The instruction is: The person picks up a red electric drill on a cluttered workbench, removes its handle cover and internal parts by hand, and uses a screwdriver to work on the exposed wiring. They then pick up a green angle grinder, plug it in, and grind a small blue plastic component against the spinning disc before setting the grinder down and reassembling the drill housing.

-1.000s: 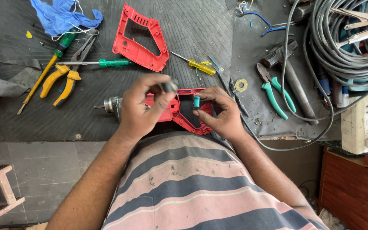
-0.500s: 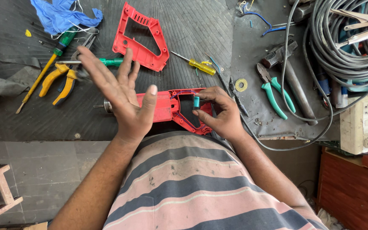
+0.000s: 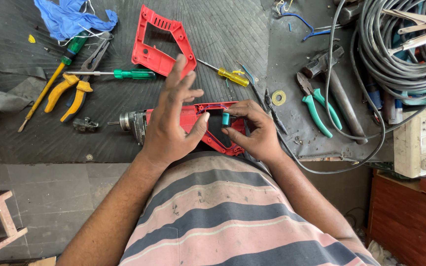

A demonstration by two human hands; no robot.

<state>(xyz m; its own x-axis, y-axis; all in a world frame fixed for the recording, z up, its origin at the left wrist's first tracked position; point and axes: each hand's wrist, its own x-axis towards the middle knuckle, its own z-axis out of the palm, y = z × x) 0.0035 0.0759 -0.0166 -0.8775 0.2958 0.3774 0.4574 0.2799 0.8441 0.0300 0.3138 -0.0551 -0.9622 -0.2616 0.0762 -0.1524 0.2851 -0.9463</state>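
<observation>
Your left hand [image 3: 171, 123] has drawn in, fingers spread loose over the red drill body [image 3: 193, 120]; at 3 o'clock, your right hand [image 3: 255, 130] pinches its teal switch [image 3: 226, 118]

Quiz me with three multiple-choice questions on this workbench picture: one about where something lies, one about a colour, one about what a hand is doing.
1. Where is the loose red cover?
A. Beyond the drill
B. On the floor
C. Under the cables

2. What colour are the pliers' handles right of the drill?
A. Yellow
B. Teal
C. Black

3. How is the left hand?
A. Clenched in a fist
B. Open, fingers spread over the drill
C. Gripping a screwdriver

Answers: 1 A, the cover lies on the mat past the drill. 2 B, those handles are teal. 3 B, its fingers are spread, while the right hand pinches a small teal part.
</observation>
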